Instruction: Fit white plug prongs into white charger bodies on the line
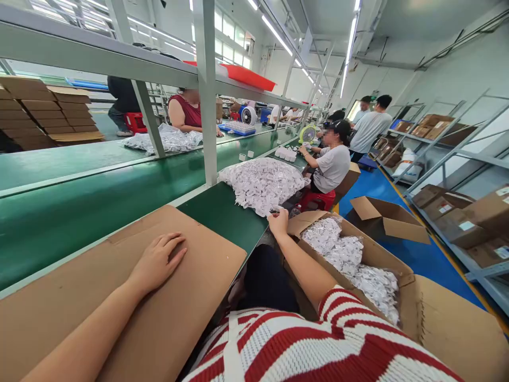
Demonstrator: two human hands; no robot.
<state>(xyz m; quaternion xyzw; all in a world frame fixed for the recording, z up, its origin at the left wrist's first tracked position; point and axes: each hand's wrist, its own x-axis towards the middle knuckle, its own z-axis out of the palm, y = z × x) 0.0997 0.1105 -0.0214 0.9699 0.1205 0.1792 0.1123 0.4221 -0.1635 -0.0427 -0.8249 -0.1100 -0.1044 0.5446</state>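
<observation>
My left hand (161, 260) lies flat on a brown cardboard sheet (191, 276), its fingers stretched out and holding nothing. The sheet rests on the green bench top (226, 215). At the bench's near edge, my right hand (279, 222) has its fingers curled together beside the near corner of a clear plastic bag (264, 183) full of small white parts. A small dark spot shows by those fingertips, but what they grip is too small to make out.
An open carton (407, 281) with bags of white parts stands to my right, another open carton (382, 220) behind it. A metal post (207, 95) rises from the bench. A co-worker (332, 159) sits further along. Shelves (469, 159) line the right side.
</observation>
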